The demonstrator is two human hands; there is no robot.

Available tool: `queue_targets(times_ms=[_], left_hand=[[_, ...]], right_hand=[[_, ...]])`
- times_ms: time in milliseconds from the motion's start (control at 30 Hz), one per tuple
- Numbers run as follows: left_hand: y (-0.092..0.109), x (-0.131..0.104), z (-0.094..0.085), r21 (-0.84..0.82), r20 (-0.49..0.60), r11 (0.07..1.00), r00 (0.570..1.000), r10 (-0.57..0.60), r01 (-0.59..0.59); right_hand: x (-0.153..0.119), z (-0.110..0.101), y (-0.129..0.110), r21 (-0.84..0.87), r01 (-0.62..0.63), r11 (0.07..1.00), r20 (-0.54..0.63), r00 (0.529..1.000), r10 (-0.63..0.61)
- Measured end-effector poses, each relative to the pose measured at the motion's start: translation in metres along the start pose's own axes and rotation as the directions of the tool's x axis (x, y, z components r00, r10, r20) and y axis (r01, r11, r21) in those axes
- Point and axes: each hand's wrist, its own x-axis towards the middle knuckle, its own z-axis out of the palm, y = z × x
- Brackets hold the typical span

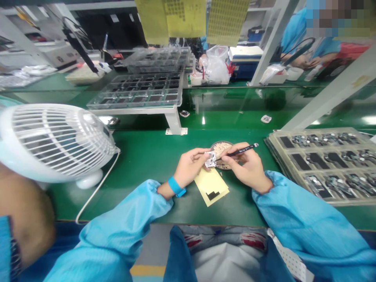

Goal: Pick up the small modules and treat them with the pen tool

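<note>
My left hand [190, 166] is closed on a small white plastic part [210, 159], held between thumb and fingers. In my right hand [248, 166] is a pair of black tweezers [242, 150], gripped like a pen, with its tip at the white part. Behind both hands lies a round dish [220, 147] filled with many tiny pale pieces; the hands partly cover it. Just below the left hand, yellow paper sheets [210, 184] rest on the green bench, with a few black strips [212, 195] stuck near the lower edge.
A white fan [55, 143] stands at the left, its cord trailing down the bench. Stacked trays of electronic parts [323, 164] lie at the right. Clear compartment trays [143, 88] sit on a raised shelf. Small white parts [266, 118] lie farther back. Co-workers sit nearby.
</note>
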Motion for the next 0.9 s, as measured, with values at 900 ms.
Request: queue_targets(times_ms=[900], left_hand=[[-0.004,0.011,-0.018,0.194,0.152,0.972,0.975,-0.16,0.13]], right_hand=[[0.034,-0.276,-0.02,-0.883,-0.416,0.218,-0.297,0.854,0.427]])
